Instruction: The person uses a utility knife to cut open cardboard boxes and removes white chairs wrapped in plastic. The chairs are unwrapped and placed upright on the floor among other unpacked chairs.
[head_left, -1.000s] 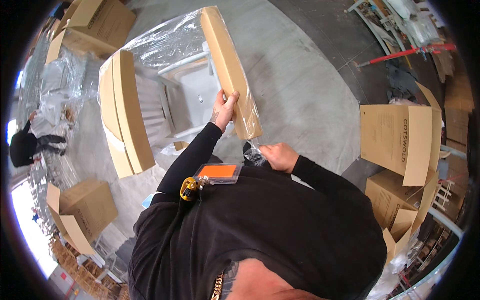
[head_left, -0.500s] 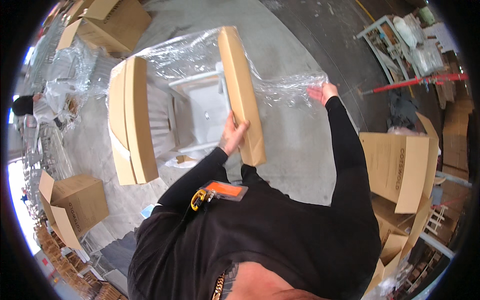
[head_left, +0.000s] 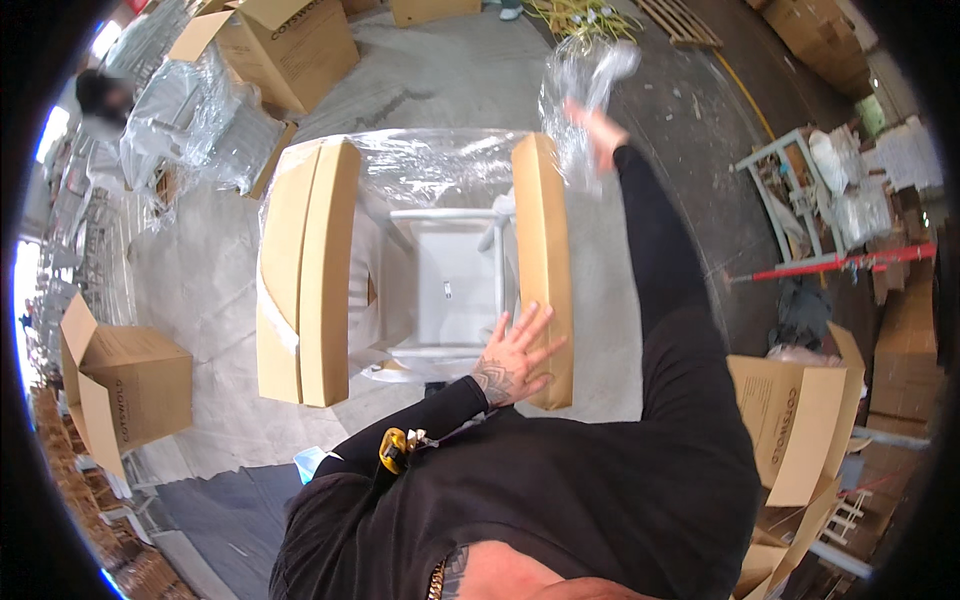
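Observation:
A light grey wooden chair frame [head_left: 447, 285] lies on the floor before me, between a double cardboard piece [head_left: 302, 275] on the left and a long folded cardboard piece [head_left: 543, 230] on the right. Clear stretch wrap [head_left: 435, 160] runs across the far side, from one cardboard piece to the other. My left hand [head_left: 515, 360] rests with spread fingers on the near end of the right cardboard piece. Raised beyond that piece's far end, my right hand [head_left: 600, 135] grips a bunched length of the wrap; motion smears its fingers.
Open cardboard boxes stand at the far left [head_left: 285, 55], near left [head_left: 140, 385] and right [head_left: 790, 420]. A red bar [head_left: 840, 265] and a grey rack [head_left: 790, 190] are at the right. Yellow straps [head_left: 580, 20] lie far off. Another person is at the left among wrapped furniture.
My right hand has swept away from me and leftward with the wrap. My left hand has gone from gripping the right cardboard piece to lying spread on it. The bundle looks straighter in view.

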